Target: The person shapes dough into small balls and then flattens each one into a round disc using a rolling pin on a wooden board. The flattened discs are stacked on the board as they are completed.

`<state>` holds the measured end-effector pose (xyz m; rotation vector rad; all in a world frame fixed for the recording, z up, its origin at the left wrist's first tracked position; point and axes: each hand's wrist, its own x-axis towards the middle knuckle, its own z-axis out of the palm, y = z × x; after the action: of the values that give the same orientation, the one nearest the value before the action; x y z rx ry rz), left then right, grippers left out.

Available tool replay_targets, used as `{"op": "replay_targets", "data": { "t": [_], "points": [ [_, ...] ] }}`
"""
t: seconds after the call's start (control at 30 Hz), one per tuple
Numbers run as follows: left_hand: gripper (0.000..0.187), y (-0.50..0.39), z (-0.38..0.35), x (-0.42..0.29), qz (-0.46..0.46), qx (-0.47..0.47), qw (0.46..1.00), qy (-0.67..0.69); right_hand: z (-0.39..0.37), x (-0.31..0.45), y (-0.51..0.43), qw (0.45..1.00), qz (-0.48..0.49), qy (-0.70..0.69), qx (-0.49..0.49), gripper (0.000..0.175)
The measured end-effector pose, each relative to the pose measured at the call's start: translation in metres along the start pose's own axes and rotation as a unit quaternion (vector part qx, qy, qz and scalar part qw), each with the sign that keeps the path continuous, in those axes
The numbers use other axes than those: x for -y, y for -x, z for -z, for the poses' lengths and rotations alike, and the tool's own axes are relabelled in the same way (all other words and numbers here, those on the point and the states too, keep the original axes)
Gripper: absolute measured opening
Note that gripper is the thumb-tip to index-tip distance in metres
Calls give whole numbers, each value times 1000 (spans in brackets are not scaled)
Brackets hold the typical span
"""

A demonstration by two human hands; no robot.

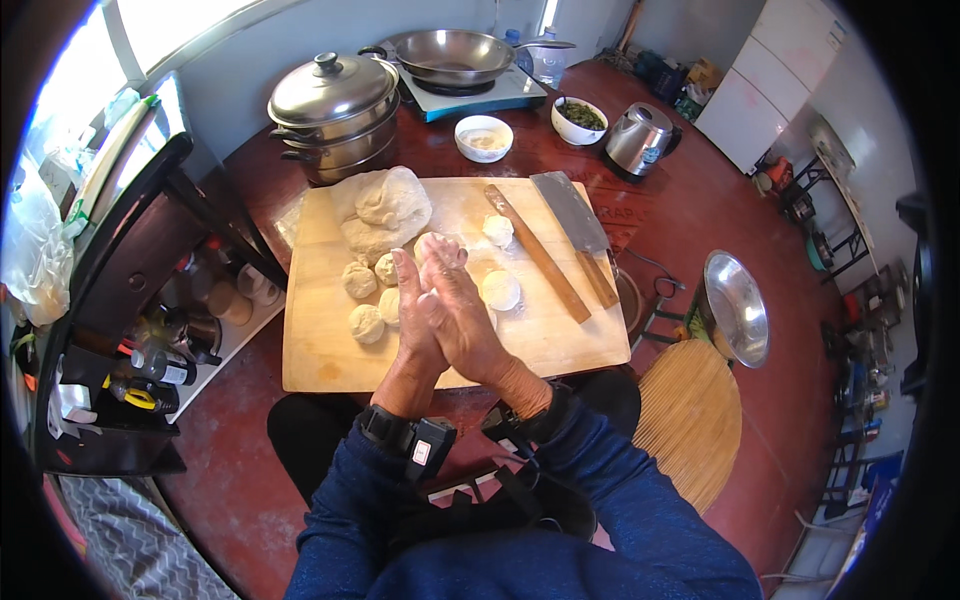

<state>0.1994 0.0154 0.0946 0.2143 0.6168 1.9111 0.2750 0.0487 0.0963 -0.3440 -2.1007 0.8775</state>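
My left hand (418,326) and my right hand (471,322) are pressed palm to palm above a wooden board (442,379). Pale flour or dough coats the fingers; whether anything lies between the palms is hidden. Just left of them sit several small dough balls (367,323). Behind, at the board's far left, rests a large lump of dough (390,206). To the right of my hands lie a flattened round of dough (501,290) and a rough white dough piece (498,230). A wooden rolling pin (537,255) lies slanted beside a cleaver (574,214) with a wooden handle.
Beyond the board stand a stacked steel steamer (334,112), a frying pan (455,56) on an electric cooktop (480,96), a white bowl with pale contents (484,139), a bowl of chopped greens (579,122) and a kettle (641,141). At right are a metal basin (736,307) and a slatted round lid (690,420).
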Motion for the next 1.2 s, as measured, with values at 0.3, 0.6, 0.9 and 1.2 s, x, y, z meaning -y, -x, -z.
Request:
{"op": "replay_targets", "data": {
  "t": [0.3, 0.6, 0.9, 1.2],
  "points": [
    [95, 4, 5, -8, 94, 129, 975, 156, 26, 8, -15, 881, -199, -425, -56, 73],
    [81, 1, 16, 18, 39, 71, 995, 57, 13, -21, -4, 934, -244, -257, -39, 68],
    [65, 5, 30, 27, 40, 28, 990, 129, 37, -28, -4, 972, -192, -119, -68, 57],
    [70, 8, 11, 21, 72, -51, 995, 45, 20, -18, 19, 996, -39, -35, 75, 58]
  ]
}}
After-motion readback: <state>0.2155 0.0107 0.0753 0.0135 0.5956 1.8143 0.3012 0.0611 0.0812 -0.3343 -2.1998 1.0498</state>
